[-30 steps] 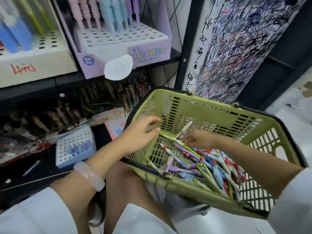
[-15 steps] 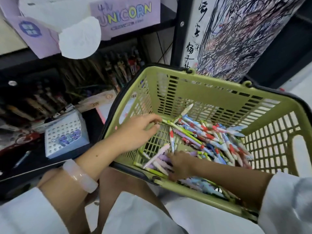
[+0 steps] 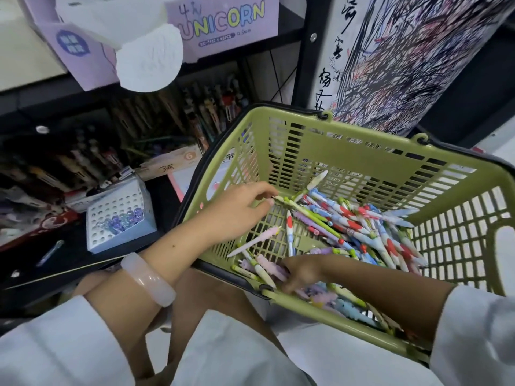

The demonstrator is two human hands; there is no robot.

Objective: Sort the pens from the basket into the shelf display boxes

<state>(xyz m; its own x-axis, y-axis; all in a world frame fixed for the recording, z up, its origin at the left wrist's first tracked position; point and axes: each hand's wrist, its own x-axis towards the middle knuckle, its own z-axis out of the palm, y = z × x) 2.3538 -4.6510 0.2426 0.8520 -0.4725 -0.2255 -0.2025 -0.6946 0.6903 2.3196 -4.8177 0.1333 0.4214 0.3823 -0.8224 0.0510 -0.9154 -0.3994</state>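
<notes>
The right hand (image 3: 302, 271) digs among pens (image 3: 359, 227) at the near wall of the green basket (image 3: 362, 160), its fingers' grip hidden. The left hand (image 3: 237, 210) pinches a green pen (image 3: 303, 211). Beyond, a lilac display box (image 3: 223, 20) reads "UNICORN".

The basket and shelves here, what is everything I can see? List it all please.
basket: one, green with black rim, on the person's lap
pens: many, mixed blue, red, green, purple, white, heaped in the basket
Unicorn box: one, lilac, upper shelf
paper tag: one, white, hanging from that box
holed box: one, pale blue, lower shelf, a few purple pens in it
shelf pens: many, dark, standing at the lower shelf's back
scribble board: one, white with ink scrawls, right of the shelf
bangle: one, pale pink, left wrist
left hand: pinching a green pen
right hand: among pens at the near wall
</notes>
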